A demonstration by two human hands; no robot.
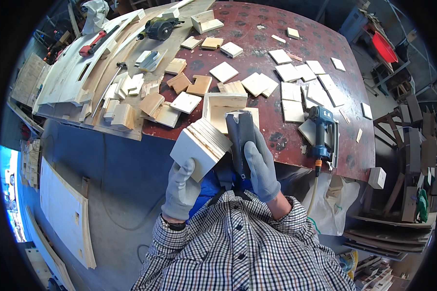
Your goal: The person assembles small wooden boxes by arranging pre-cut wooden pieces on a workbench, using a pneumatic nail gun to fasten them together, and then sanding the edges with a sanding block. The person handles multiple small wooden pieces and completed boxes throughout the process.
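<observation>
My left hand (181, 190), in a grey glove, grips a pale plywood box piece (192, 148), whose layered edges face up and to the right. Close beside it, my gloved right hand (262, 169) is closed around a long dark grey block (241, 138) with a worn, paler top end. The block stands nearly upright against the right side of the plywood piece; whether they touch I cannot tell. Just beyond both, at the table's near edge, sits an open plywood corner assembly (221, 104), partly hidden by the block.
On the red table (257, 29) lie several square plywood pieces (224, 72). A blue nail gun (321, 131) with a hose rests at the right. Toward the left are long boards (63, 87), a hammer (121, 65), a yellow-black power tool (161, 29) and a red tool (92, 44).
</observation>
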